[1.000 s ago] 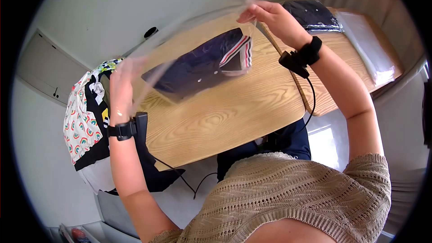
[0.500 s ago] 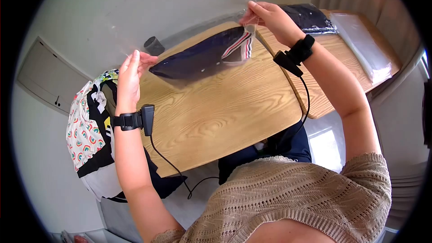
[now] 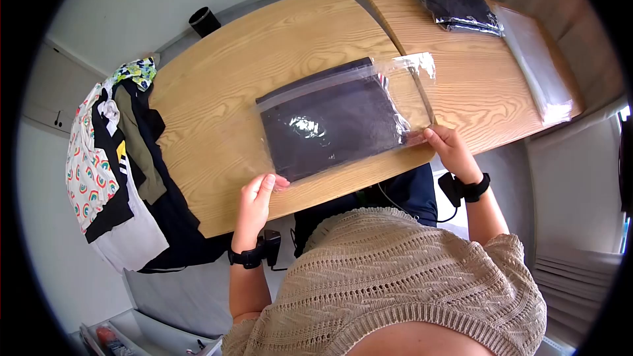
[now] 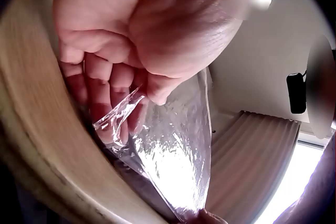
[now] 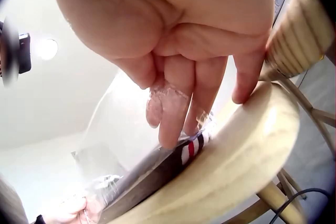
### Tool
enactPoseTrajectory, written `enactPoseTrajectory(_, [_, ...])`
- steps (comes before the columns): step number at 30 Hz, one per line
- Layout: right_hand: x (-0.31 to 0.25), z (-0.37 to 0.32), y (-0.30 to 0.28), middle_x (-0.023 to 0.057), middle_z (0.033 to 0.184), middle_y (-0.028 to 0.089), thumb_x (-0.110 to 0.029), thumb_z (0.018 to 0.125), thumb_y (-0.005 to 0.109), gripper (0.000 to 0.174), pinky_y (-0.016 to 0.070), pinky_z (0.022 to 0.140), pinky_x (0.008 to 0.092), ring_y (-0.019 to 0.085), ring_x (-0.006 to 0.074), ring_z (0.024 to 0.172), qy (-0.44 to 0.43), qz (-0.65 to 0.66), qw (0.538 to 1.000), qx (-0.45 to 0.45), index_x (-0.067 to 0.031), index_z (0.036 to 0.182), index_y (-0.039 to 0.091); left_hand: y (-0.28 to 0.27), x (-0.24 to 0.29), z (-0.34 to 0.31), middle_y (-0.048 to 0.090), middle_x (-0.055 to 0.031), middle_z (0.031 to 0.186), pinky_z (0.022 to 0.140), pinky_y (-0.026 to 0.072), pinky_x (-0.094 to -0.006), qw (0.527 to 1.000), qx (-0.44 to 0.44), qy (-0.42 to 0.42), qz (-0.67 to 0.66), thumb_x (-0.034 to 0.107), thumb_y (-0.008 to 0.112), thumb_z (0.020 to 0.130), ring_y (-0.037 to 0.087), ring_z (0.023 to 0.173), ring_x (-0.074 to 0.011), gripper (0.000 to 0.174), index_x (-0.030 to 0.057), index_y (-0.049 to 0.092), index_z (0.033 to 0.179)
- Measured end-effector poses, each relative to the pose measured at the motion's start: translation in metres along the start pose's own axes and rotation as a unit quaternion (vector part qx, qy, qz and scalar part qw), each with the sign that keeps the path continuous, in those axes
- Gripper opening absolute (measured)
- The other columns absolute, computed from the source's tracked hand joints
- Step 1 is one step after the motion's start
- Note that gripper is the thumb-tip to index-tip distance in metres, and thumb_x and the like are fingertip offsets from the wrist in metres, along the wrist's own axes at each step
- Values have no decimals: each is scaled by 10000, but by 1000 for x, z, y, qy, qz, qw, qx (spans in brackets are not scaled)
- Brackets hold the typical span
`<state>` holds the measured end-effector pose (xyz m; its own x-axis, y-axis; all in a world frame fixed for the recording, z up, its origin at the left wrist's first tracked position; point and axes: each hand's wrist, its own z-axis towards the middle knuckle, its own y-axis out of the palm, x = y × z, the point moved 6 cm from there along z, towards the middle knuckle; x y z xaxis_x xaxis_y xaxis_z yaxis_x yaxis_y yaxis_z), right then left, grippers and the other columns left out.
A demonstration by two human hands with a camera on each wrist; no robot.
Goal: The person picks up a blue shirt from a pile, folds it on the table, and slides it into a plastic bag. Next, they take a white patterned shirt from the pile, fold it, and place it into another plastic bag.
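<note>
On the wooden table (image 3: pixel 211 105) lies a folded dark navy garment (image 3: pixel 330 128) inside a clear plastic bag (image 3: pixel 417 95). Shiny glare covers part of the plastic, and a clear strip runs along the far side. My left hand (image 3: pixel 254 201) pinches the bag's near left corner between thumb and fingers, at the table's front edge. At the near right corner, my right hand (image 3: pixel 455 155) pinches the plastic the same way. Striped red, white and black trim (image 5: pixel 191 151) shows below the right fingers in the right wrist view.
A heap of clothes (image 3: pixel 142 178) hangs over the table's left end. On a second table (image 3: pixel 455 69) at right are a bagged dark garment (image 3: pixel 458 5) and a stack of clear bags (image 3: pixel 541 69). A black bin (image 3: pixel 204 21) stands beyond the far edge.
Both hands have come down and toward the body, still holding the bag's edge. The plastic, earlier raised upright over the far side, now lies over the garment, which sits nearer the front edge.
</note>
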<state>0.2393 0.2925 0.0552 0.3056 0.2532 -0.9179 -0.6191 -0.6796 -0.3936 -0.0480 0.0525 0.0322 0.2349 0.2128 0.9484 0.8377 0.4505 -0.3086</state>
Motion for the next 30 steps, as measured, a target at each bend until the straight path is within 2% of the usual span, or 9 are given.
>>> enactPoseTrajectory(7, [15, 2, 16, 59, 735, 638, -173, 994, 448, 342, 472, 716, 257, 602, 136, 717, 11, 106, 990, 97, 36, 776, 608, 4, -5, 8, 631, -92, 673, 610, 478, -272, 996, 66, -45, -26, 312, 433, 996, 618, 636, -144, 421, -28, 587, 801])
enactPoseTrajectory(15, [13, 9, 23, 44, 581, 584, -191, 981, 483, 356, 461, 592, 253, 572, 120, 563, 54, 44, 985, 156, 28, 721, 589, 3, -5, 9, 597, -89, 596, 538, 453, -260, 988, 110, -106, 35, 276, 443, 985, 575, 541, -127, 387, -21, 573, 772])
enactPoseTrajectory(18, [22, 12, 27, 91, 699, 634, -167, 951, 535, 247, 471, 643, 272, 611, 164, 663, 105, 56, 983, 141, 29, 815, 598, 1, -10, 9, 617, -107, 598, 542, 469, -273, 987, 99, -123, 41, 275, 443, 978, 601, 545, -148, 399, -41, 590, 784])
enactPoseTrajectory(20, [2, 3, 15, 142, 918, 652, -124, 904, 584, 153, 470, 761, 319, 619, 242, 851, -92, -74, 927, 355, 11, 975, 590, 1, -10, 10, 613, -103, 602, 532, 459, -266, 987, 98, -126, 32, 270, 447, 980, 590, 539, -140, 388, -33, 583, 778])
enactPoseTrajectory(21, [-34, -5, 21, 154, 1108, 608, -90, 855, 617, 250, 420, 888, 387, 560, 305, 1035, -128, -201, 908, 345, -20, 1087, 559, 1, -11, 10, 609, -98, 606, 522, 448, -259, 987, 94, -128, 24, 265, 451, 982, 579, 533, -132, 378, -24, 576, 773])
enactPoseTrajectory(23, [-75, -2, 54, 163, 1208, 566, -117, 842, 630, 316, 362, 985, 433, 503, 314, 1164, -227, -246, 910, 243, -38, 1140, 559, 0, -11, 10, 610, -98, 607, 519, 447, -258, 987, 93, -128, 27, 263, 454, 981, 580, 533, -133, 374, -23, 577, 775])
enactPoseTrajectory(25, [-82, 13, 97, 178, 1336, 472, -230, 865, 612, 408, 306, 1046, 485, 406, 306, 1288, -219, -311, 916, 128, -78, 1235, 527, 2, -12, 12, 612, -98, 608, 516, 446, -258, 988, 84, -126, 30, 261, 457, 980, 581, 532, -134, 369, -23, 578, 778])
enactPoseTrajectory(28, [-70, 36, 137, 145, 1472, 310, -371, 906, 526, 529, 256, 1070, 523, 292, 285, 1369, -221, -438, 867, 86, -193, 1391, 408, -1, -15, 10, 613, -102, 563, 552, 465, -281, 985, 101, -137, 16, 277, 452, 972, 570, 517, -138, 407, -38, 586, 751])
enactPoseTrajectory(30, [-65, 42, 145, 147, 1478, 305, -399, 897, 530, 564, 239, 1079, 517, 292, 279, 1370, -218, -462, 857, 69, -192, 1403, 395, -6, -15, 6, 660, -122, 732, 591, 468, -286, 985, 75, -156, 4, 241, 492, 959, 598, 620, -142, 308, -42, 592, 887])
